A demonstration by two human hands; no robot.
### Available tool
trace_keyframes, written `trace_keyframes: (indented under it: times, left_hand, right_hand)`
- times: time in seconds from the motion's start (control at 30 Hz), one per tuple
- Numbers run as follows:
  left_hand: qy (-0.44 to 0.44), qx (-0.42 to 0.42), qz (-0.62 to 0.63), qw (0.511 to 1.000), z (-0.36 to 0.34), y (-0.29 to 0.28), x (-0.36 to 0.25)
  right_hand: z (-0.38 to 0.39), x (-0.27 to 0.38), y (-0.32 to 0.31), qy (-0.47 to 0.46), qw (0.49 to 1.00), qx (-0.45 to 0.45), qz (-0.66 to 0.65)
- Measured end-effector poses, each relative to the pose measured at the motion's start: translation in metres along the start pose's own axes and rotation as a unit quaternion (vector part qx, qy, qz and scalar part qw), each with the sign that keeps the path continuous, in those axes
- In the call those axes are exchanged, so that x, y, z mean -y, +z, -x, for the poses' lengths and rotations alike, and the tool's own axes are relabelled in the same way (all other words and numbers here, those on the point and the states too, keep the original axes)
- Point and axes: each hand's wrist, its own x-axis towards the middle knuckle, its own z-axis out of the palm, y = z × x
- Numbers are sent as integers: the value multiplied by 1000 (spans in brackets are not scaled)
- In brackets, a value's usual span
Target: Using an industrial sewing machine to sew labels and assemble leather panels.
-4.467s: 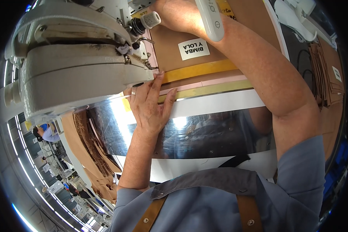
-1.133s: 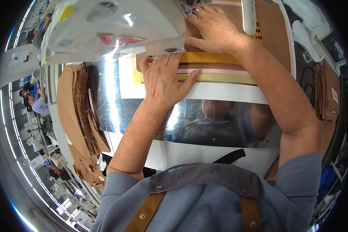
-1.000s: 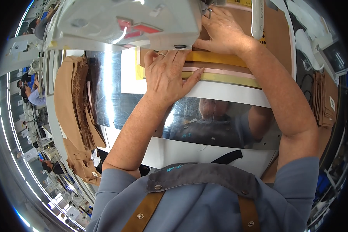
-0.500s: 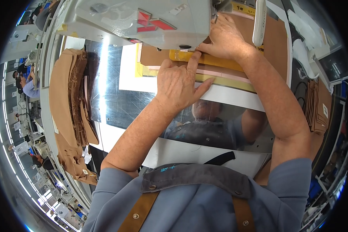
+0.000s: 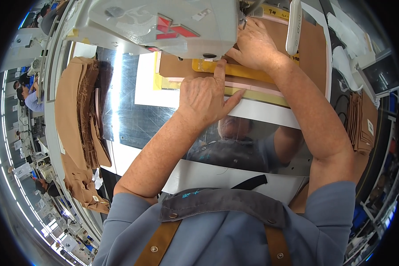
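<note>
My left hand (image 5: 201,97) presses on a layered sewing template, its index finger stretched to the yellow strip (image 5: 252,73) and its thumb spread; it grips nothing. The strip crosses brown fabric (image 5: 312,62), above a pink band and a pale yellow edge (image 5: 270,98). Beside the white sewing machine head (image 5: 186,26), my right hand (image 5: 257,44) rests over the fabric with fingers and thumb apart. Some of its fingertips sit close to the machine's metal parts and are hard to make out. The machine head hides the far part of the template.
A stack of brown cut fabric pieces (image 5: 73,111) lies at the left, and another brown stack (image 5: 363,128) at the right. A shiny metal plate (image 5: 261,150) covers the near table. A white lamp arm (image 5: 293,26) hangs at the upper right. Other people work far left.
The left middle finger has drawn back from its raised position while the index finger stays out. The template and both hands shift only slightly; the view itself moves a little.
</note>
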Motion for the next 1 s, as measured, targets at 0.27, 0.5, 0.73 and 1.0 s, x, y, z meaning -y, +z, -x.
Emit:
trace_keyframes:
  times: [0.27,0.5,0.73,1.0]
  left_hand:
    - [23,-8,-16,1000,-1,6,5]
    - [37,17,-62,997,-10,10,7]
    - [50,27,-66,996,-7,9,12]
    - [39,40,-58,997,-11,4,7]
  right_hand:
    - [-4,-2,1,-3,1000,-23,2]
    - [-8,-3,-2,5,1000,2,-2]
    - [-10,1,-6,4,1000,18,1]
    - [-10,0,-4,9,1000,11,0]
